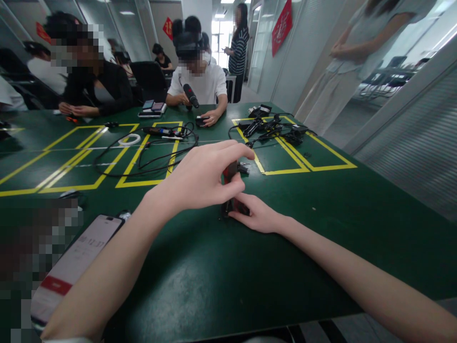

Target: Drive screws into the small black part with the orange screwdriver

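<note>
My left hand (205, 176) reaches across the green table (221, 276) and pinches the top of a small black and red device (230, 170) that stands upright. My right hand (259, 215) lies low on the table and grips the base of the same device, where a bit of red shows by my fingertips. The hands hide most of the device, so its shape is unclear. A small black part (244, 167) sticks out just behind it.
A phone (76, 262) lies at the near left. Black cables (153, 152) loop over yellow tape squares mid-table, with a white ring (129, 139). More black gear (273, 127) is piled far right. Two seated people work opposite; others stand behind and at the right.
</note>
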Demonstrator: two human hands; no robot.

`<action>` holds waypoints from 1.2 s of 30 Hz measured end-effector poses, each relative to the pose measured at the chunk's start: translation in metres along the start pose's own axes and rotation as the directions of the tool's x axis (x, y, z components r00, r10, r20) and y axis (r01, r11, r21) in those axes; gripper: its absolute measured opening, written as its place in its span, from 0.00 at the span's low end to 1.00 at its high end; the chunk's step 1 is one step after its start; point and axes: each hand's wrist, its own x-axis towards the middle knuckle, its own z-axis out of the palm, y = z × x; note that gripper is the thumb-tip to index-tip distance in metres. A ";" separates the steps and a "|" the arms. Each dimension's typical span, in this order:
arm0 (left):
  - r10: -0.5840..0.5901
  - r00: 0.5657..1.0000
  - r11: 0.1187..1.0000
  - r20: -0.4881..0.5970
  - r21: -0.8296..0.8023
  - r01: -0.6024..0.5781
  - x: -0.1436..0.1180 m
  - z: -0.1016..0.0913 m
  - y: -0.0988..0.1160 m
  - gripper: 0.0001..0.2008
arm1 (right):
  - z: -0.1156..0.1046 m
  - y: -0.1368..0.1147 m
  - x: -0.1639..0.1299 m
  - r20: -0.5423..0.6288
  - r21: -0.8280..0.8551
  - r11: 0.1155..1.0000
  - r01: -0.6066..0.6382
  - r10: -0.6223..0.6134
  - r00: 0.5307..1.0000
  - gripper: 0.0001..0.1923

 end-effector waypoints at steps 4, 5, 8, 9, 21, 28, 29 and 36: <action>-0.010 1.000 0.996 -0.011 0.088 0.011 0.000 0.000 -0.003 0.14 | -0.001 -0.002 0.000 0.027 -0.024 1.000 -0.015 0.015 1.000 0.25; -0.013 1.000 0.995 -0.008 0.099 0.014 -0.001 0.000 -0.002 0.13 | -0.001 -0.002 0.000 0.034 -0.029 0.999 -0.016 0.017 0.999 0.25; -0.006 1.000 0.998 0.009 0.069 0.005 -0.001 -0.002 0.000 0.16 | 0.001 -0.001 -0.001 0.049 -0.038 0.999 -0.018 0.020 0.999 0.21; 0.004 1.000 0.999 0.018 0.045 -0.005 -0.001 -0.001 0.001 0.18 | 0.001 -0.001 -0.001 0.048 -0.040 0.999 -0.018 0.020 0.999 0.19; 0.078 0.997 0.997 0.019 -0.030 -0.078 -0.001 0.000 0.003 0.19 | 0.004 0.001 0.000 0.026 -0.083 0.997 0.002 0.000 1.000 0.14; 0.076 0.997 0.991 0.025 -0.114 -0.073 -0.001 0.003 0.002 0.20 | 0.003 0.000 0.000 0.031 -0.106 0.994 0.008 -0.004 0.999 0.12; 0.075 0.997 0.991 0.025 -0.115 -0.071 -0.001 0.003 0.002 0.20 | 0.003 0.001 0.000 0.031 -0.109 0.994 0.009 -0.006 1.000 0.12; 0.071 0.997 0.992 0.028 -0.103 -0.068 -0.001 0.001 0.003 0.23 | 0.005 0.002 -0.001 0.017 -0.109 0.994 0.019 -0.018 1.000 0.13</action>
